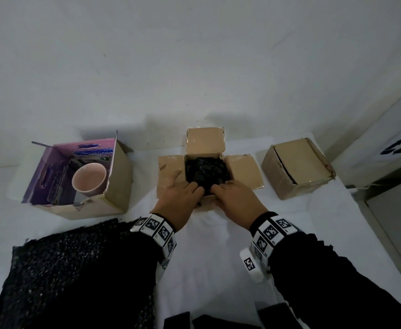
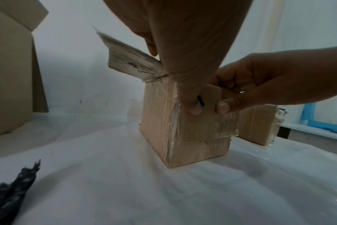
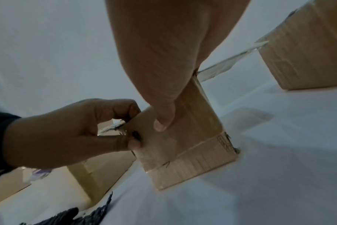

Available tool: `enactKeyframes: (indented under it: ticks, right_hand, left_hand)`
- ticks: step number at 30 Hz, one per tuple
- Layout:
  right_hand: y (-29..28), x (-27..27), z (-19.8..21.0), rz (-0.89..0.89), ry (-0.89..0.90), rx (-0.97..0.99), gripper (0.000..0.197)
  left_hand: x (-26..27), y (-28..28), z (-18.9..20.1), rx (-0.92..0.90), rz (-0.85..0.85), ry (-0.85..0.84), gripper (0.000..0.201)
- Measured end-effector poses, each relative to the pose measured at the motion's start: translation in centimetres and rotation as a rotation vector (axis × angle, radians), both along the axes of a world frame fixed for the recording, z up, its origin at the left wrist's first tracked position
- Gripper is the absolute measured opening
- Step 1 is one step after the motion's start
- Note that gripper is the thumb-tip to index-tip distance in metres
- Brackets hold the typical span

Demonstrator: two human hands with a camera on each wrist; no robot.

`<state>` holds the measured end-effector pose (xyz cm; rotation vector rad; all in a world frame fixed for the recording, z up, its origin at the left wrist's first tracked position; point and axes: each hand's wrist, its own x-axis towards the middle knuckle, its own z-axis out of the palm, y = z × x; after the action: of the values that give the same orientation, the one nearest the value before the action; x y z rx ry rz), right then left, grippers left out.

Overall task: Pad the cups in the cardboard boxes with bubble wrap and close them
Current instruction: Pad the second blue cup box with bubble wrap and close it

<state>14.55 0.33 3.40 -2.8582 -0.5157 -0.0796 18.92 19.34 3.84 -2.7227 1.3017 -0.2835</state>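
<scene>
The middle cardboard box point(image 1: 205, 141) stands with its flaps spread, and black bubble wrap point(image 1: 206, 172) fills its inside; no cup shows under it. My left hand point(image 1: 185, 193) and right hand point(image 1: 232, 195) both pinch the box's near flap point(image 2: 204, 126), thumbs on its outer face and fingers curled over its top edge. In the right wrist view the left hand point(image 3: 67, 134) grips the flap's point(image 3: 183, 141) corner. A pink cup point(image 1: 89, 180) lies tilted in the purple-lined box point(image 1: 118, 176) at the left.
A closed cardboard box point(image 1: 296, 167) sits at the right. A large sheet of black bubble wrap point(image 1: 76, 269) lies on the white-covered table point(image 1: 206, 269) at the near left. A wall runs behind the boxes, and a ledge stands beyond the table's right edge.
</scene>
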Motion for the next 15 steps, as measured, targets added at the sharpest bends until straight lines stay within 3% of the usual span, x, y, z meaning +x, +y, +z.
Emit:
enactKeyframes:
  ticks: [6,9,12,15]
  right_hand:
    - [-0.3,-0.1,0.3,-0.042,-0.092,-0.086,0.024]
    - [-0.5,-0.4,0.0,-0.058,-0.043,-0.059,0.026]
    - [-1.0,-0.7,0.5,-0.118,-0.079,0.164,0.025]
    - [-2.5,-1.3,1.0,-0.374,-0.239,0.339,0.013]
  left_hand:
    - [0.1,0.3,-0.3,0.095,0.002,0.003,0.016]
    - [0.2,0.3,-0.4,0.097,-0.012,0.048,0.017]
    - [0.1,0.6,0.2,-0.071,0.015,0.035,0.025]
    - [-0.4,1.9,1.3,-0.37,0.245,0.022,0.041]
